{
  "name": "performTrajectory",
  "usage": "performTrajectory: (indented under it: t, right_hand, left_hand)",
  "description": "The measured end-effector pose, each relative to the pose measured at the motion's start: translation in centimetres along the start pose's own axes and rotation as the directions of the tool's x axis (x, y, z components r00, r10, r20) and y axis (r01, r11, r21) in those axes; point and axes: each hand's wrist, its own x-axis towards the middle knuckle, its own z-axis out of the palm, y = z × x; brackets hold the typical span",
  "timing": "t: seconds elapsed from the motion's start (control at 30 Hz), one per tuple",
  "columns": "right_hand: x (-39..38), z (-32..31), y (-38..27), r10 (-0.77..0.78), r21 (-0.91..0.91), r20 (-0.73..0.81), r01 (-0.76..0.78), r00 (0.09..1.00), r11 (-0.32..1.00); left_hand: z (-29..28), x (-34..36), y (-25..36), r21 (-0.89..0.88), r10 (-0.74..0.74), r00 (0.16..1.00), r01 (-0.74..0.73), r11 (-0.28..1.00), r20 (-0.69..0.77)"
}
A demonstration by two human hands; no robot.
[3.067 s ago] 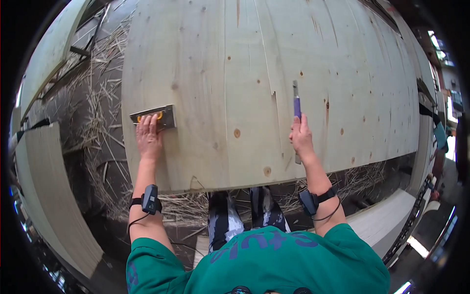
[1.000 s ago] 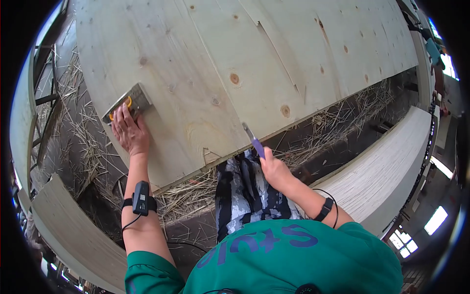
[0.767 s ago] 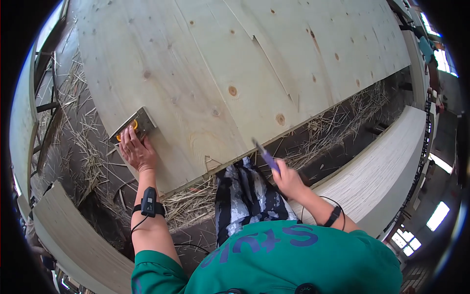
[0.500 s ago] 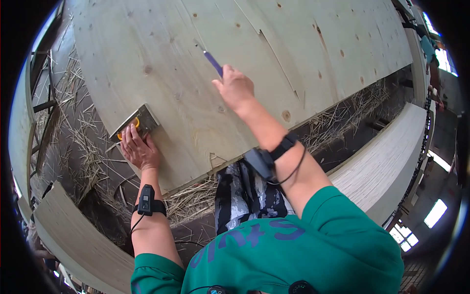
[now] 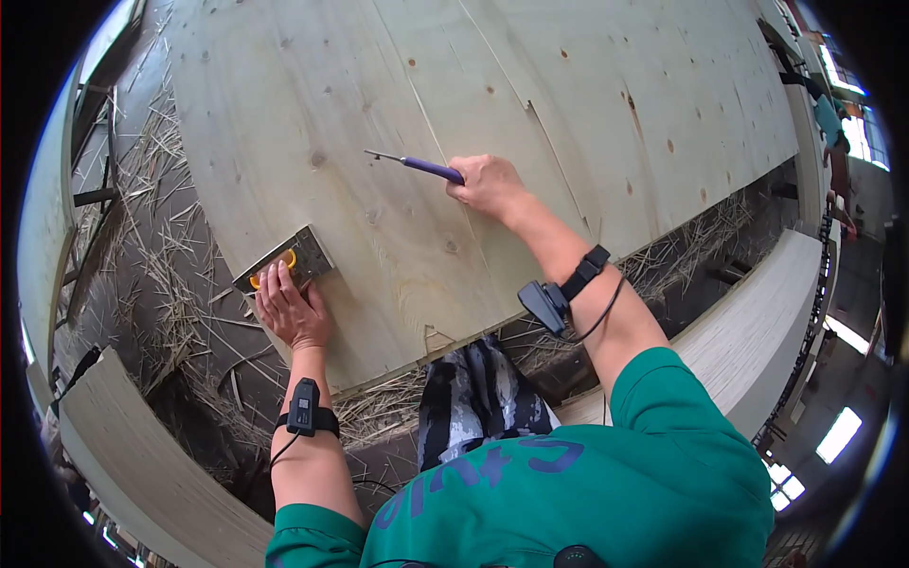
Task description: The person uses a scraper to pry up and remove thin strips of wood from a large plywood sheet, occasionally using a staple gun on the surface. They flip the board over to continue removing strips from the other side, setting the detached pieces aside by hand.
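L head cam, fisheye, looking dn

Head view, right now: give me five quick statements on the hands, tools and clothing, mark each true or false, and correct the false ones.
1. The right hand holds a purple-handled tool. True.
2. The left hand touches nothing. False: its fingers are on a metal plate with yellow parts.
3. The metal plate is at the left edge of the wooden board. True.
4. The purple-handled tool points toward the person's body. False: from the right hand, its metal tip points left across the wooden board.
5. The person's shirt is green. True.
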Motion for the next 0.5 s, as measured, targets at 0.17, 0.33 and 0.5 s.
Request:
performTrajectory:
  t: [0.17,0.33,0.5]
  right_hand:
    - [0.0,0.4,0.7,0.144,0.41,-0.015,-0.125,0.989,0.903]
    - [2.9,-5.5,-2.0,0.049,0.962,0.162,-0.169,0.986,0.215]
    - [4.0,-8.6,-3.5,-0.013,0.947,-0.001,-0.003,1.0,-0.32]
  left_hand:
    - [0.8,0.5,0.4,0.009,0.003,1.0,-0.003,1.0,-0.001]
    - [1.3,3.2,0.0,0.009,-0.003,1.0,0.004,1.0,-0.021]
    - [0.6,2.7,-0.4,0.009,-0.025,0.999,0.026,1.0,-0.026]
